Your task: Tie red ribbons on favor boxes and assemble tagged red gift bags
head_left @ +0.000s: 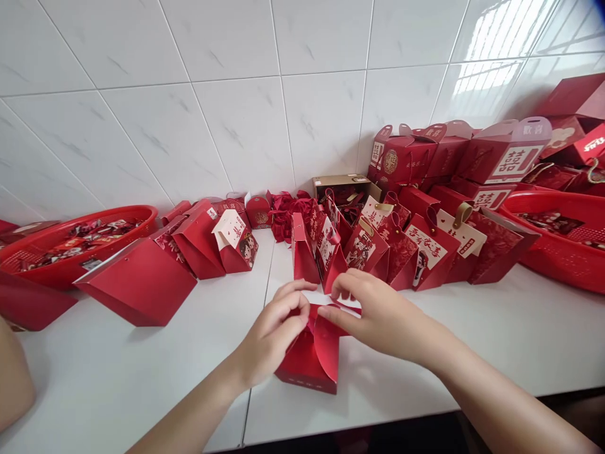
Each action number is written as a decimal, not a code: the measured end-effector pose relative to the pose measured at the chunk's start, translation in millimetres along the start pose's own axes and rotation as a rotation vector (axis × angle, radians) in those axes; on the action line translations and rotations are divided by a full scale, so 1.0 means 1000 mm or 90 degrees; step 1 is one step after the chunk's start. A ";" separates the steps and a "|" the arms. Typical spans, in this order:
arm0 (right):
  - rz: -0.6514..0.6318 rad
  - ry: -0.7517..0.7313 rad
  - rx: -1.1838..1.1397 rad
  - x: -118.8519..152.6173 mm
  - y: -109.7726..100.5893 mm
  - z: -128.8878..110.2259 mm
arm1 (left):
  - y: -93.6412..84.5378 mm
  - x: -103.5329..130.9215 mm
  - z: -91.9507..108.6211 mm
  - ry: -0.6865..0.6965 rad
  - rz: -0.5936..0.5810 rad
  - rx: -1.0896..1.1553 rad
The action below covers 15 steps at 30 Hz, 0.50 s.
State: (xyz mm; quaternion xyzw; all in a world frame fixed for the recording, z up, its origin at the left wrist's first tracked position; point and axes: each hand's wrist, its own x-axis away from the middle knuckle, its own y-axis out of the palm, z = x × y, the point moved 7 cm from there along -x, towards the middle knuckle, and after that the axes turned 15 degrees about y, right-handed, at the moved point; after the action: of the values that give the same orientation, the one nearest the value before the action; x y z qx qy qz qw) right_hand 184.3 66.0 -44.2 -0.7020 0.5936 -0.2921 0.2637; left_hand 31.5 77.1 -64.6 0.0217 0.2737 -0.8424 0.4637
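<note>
In front of me a red gift box (307,366) stands on the white tabletop, its top partly open and a curved flap standing up on the near right side. My left hand (276,328) is at its upper left edge, thumb and fingers pinched together over the top. At the far top edge my right hand (378,312) grips a flap with a white inner side between thumb and curled fingers. Something pinkish shows between the flaps, too small to make out. Just behind my hands stand folded red gift boxes (305,249), several with printed cream fronts and ribbon handles.
A red plastic basket (151,217) of small wrapped packets stands at left, another red basket (558,271) at right. Red boxes (142,277) sit left of me. Larger stacked boxes (411,157) and a brown carton (343,180) line the tiled wall. Someone's arm (14,378) shows at the left edge.
</note>
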 end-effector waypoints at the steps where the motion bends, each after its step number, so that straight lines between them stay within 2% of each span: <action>1: -0.012 -0.029 -0.032 -0.001 -0.001 -0.004 | -0.005 -0.003 0.003 0.008 0.021 0.014; 5: -0.179 -0.171 -0.252 -0.005 0.007 -0.027 | -0.023 -0.015 0.025 0.083 0.068 0.044; 8: -0.236 -0.210 -0.412 -0.005 0.000 -0.041 | -0.032 -0.011 0.040 0.146 0.122 0.032; 10: -0.205 -0.219 -0.497 0.001 -0.018 -0.043 | -0.035 0.001 0.043 0.177 0.147 -0.017; 11: -0.169 -0.228 -0.530 0.006 -0.031 -0.041 | -0.034 0.008 0.042 0.181 0.134 -0.067; 15: 0.071 -0.241 -0.573 0.033 -0.105 -0.012 | -0.019 0.036 0.022 0.130 0.015 -0.322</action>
State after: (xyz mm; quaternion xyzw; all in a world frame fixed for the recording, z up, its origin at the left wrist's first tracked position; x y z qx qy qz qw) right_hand 250.8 49.0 42.2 -0.7542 0.6392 0.1411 0.0525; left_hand 0.8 46.7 -48.3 -0.0065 0.5207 -0.7350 0.4342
